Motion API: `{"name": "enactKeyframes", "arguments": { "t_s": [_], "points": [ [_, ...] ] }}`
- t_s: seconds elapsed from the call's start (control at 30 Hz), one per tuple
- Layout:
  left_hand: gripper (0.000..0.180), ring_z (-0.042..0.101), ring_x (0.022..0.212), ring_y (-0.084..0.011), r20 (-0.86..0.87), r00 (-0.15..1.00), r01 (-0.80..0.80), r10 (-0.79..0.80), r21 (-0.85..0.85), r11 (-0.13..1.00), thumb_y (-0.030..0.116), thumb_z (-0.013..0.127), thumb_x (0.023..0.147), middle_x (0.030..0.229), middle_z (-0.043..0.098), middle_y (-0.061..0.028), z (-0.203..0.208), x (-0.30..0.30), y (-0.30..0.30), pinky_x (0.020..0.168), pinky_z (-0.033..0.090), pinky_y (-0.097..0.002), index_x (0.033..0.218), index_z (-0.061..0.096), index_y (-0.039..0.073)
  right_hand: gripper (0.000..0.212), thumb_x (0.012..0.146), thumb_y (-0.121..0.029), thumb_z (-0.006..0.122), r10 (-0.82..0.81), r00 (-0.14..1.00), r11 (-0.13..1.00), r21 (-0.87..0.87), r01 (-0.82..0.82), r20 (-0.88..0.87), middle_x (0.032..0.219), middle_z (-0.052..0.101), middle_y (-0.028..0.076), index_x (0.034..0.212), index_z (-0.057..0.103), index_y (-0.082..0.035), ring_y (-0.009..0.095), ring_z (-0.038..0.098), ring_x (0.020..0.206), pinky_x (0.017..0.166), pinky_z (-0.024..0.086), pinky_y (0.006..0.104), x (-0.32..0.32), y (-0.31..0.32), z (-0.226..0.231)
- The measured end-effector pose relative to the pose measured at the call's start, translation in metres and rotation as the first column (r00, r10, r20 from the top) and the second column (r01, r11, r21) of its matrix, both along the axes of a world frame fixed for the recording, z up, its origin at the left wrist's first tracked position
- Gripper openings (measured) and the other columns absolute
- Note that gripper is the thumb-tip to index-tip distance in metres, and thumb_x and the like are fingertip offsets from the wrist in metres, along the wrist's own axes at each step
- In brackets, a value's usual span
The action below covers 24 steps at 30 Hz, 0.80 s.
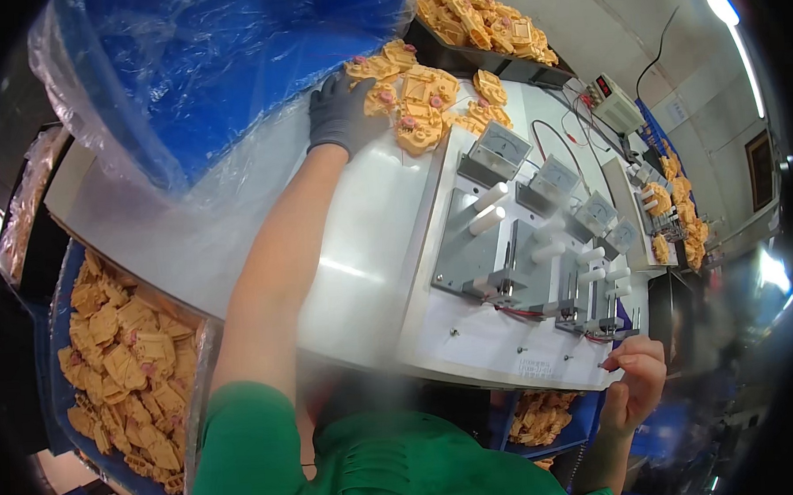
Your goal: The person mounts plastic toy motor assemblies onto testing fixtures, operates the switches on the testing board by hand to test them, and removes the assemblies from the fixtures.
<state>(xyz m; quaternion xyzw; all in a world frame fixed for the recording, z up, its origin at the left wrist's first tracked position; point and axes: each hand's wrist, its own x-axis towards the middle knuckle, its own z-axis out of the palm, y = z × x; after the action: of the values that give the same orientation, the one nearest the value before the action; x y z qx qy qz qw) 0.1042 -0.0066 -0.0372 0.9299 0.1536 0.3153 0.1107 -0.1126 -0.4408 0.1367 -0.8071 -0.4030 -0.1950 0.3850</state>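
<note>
My left hand [342, 115], in a dark grey glove, reaches to the far side of the white table [352, 241]. Its fingers are spread against the edge of a loose group of yellow-orange plastic housings [424, 100], some with pinkish round parts; its palm side is hidden. Bare and loosely curled, my right hand [634, 383] hovers by the front right corner of a white test fixture [472, 350]. A gap shows between its thumb and fingers, and I see nothing held there. Analog meters [498, 150], white pegs [488, 220] and metal clamps [504, 283] stand on the fixture.
A blue plastic-lined bin [229, 69] stands at the far left. More housings fill a crate [128, 374] at lower left, a dark tray [484, 22] at the back and a blue bin [545, 418] under the table. A power supply [616, 103] with wires sits behind the fixture.
</note>
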Motion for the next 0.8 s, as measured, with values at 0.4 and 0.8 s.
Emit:
{"name": "enactKeyframes", "arguments": {
  "t_s": [0.4,0.8],
  "points": [
    [0.054,0.059,0.114,-0.0296,0.68,0.726,0.683,-0.1,-0.73,-0.003,0.038,0.067,0.084,0.122,0.06,-0.0111,0.025,0.007,0.0,0.099,0.048,-0.0406,0.128,0.055,0.008,0.032,0.076,-0.005,0.077,0.18,0.936,0.983,0.098,-0.158,-0.302,0.098,0.064,0.012,0.105,0.063,-0.003,0.026,0.061,0.08,0.07,0.048,0.0338,-0.01,0.048,-0.06],
    [0.048,0.055,0.117,-0.0246,0.656,0.624,0.507,-0.425,-0.753,-0.419,0.026,0.063,0.096,0.13,0.055,-0.0081,0.083,-0.164,-0.055,0.093,0.051,-0.04,0.138,0.046,0.011,0.06,0.082,-0.003,0.071,0.111,0.906,0.938,0.345,0.041,-0.409,0.127,0.049,0.013,0.135,0.044,-0.001,0.02,0.056,0.101,0.084,0.046,0.0313,0.005,0.085,-0.075]
  ]
}}
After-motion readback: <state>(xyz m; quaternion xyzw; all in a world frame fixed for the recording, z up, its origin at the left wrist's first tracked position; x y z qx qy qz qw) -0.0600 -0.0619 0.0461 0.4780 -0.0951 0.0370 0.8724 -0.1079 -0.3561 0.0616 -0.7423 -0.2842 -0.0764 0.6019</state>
